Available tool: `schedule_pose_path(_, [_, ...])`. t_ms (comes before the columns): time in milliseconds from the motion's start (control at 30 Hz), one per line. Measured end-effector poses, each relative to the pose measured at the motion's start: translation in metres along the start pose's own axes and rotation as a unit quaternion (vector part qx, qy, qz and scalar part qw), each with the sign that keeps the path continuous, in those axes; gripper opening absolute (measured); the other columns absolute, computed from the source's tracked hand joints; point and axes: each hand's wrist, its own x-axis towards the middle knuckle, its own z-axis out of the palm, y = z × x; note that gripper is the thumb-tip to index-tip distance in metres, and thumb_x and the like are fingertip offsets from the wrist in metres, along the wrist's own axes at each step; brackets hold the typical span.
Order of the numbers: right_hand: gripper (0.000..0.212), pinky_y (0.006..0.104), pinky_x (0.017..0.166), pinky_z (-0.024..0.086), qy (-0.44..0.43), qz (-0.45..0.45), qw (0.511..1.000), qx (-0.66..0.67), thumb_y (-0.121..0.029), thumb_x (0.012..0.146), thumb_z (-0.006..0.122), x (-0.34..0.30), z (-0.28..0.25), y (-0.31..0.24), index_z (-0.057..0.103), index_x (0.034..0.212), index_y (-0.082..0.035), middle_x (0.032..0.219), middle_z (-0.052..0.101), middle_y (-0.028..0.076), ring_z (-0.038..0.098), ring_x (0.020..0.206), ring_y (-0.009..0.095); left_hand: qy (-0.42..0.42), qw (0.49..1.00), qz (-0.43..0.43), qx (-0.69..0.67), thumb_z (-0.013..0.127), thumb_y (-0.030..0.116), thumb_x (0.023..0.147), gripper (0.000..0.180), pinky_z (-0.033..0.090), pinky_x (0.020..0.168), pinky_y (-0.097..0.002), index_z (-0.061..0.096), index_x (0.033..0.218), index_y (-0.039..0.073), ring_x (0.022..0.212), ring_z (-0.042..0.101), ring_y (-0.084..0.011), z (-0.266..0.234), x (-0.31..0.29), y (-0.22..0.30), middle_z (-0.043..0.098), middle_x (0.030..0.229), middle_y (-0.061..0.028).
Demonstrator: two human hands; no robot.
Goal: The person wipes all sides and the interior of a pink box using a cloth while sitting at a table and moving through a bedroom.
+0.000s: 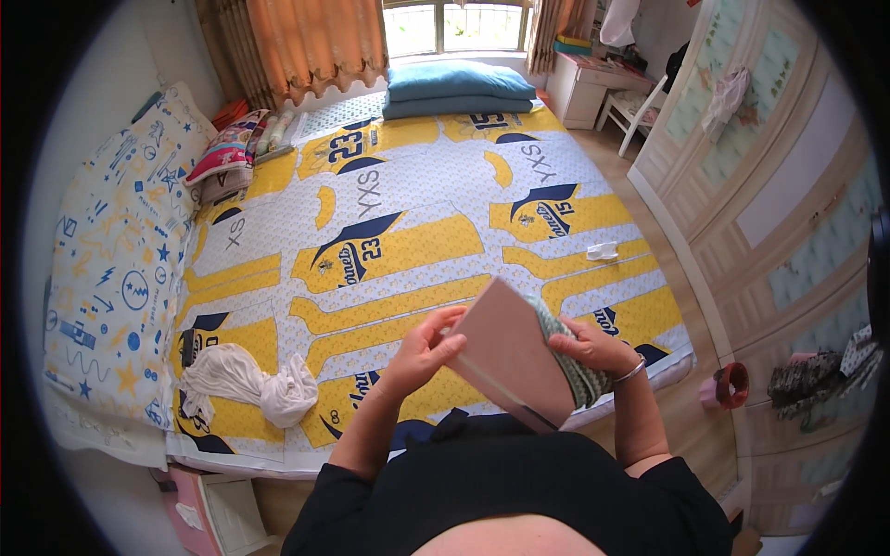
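Observation:
In front of my chest, a flat, dull-pink thing like a hardcover notebook point(513, 347) is tilted between my hands. A pale edge runs down its left side, with a dark patch near the bottom. My left hand point(422, 354) has its thumb and fingers closed at the left edge. Along the right side a folded, green-and-white ribbed knit piece point(588, 382) lies against it, partly hidden behind. My right hand point(596, 350), with a bracelet on the wrist, grips the knit together with the notebook, thumb on top.
Beneath stretches a bed with a yellow-and-white printed sheet point(417, 250). On it are a crumpled white cloth point(283, 394), a dark small object point(192, 347), a white packet point(602, 251), a folded blue quilt point(459, 88) and pillows point(232, 148). Wardrobe doors point(742, 157) line the right.

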Motion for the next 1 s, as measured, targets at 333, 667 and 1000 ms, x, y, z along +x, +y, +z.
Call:
schedule_pose_path(333, [0.054, 0.0326, 0.086, 0.042, -0.017, -0.053, 0.992, -0.116, -0.043, 0.088, 0.051, -0.002, 0.024, -0.026, 0.046, 0.125, -0.004, 0.107, 0.060, 0.016, 0.056, 0.100, 0.025, -0.117, 0.989, -0.076, -0.051, 0.064, 0.029, 0.081, 0.070, 0.038, 0.089, -0.0311, 0.024, 0.135, 0.008, 0.103, 0.048, -0.0180, -0.001, -0.002, 0.012, 0.050, 0.113, -0.0144])
schedule_pose_path(667, [0.050, 0.0272, 0.071, 0.044, 0.158, 0.000, 0.987, 0.026, -0.042, 0.088, 0.051, -0.015, 0.038, 0.035, 0.056, 0.105, 0.005, 0.087, 0.063, 0.012, 0.055, 0.082, 0.014, -0.038, 0.996, -0.074, -0.039, 0.065, 0.029, 0.078, 0.062, 0.041, 0.083, -0.0299, 0.033, 0.125, 0.005, 0.098, 0.050, -0.0190, 0.002, -0.011, -0.004, 0.051, 0.105, -0.0150])
schedule_pose_path(1000, [0.042, 0.0267, 0.078, 0.041, 0.389, -0.038, 0.910, 0.140, -0.037, 0.095, 0.041, -0.019, 0.087, 0.062, 0.047, 0.108, 0.003, 0.096, 0.056, 0.010, 0.049, 0.087, 0.013, 0.000, 0.998, -0.053, -0.033, 0.063, 0.025, 0.079, 0.058, 0.042, 0.081, -0.0300, 0.033, 0.123, 0.004, 0.093, 0.050, -0.0175, 0.012, -0.017, -0.005, 0.050, 0.101, -0.0141])
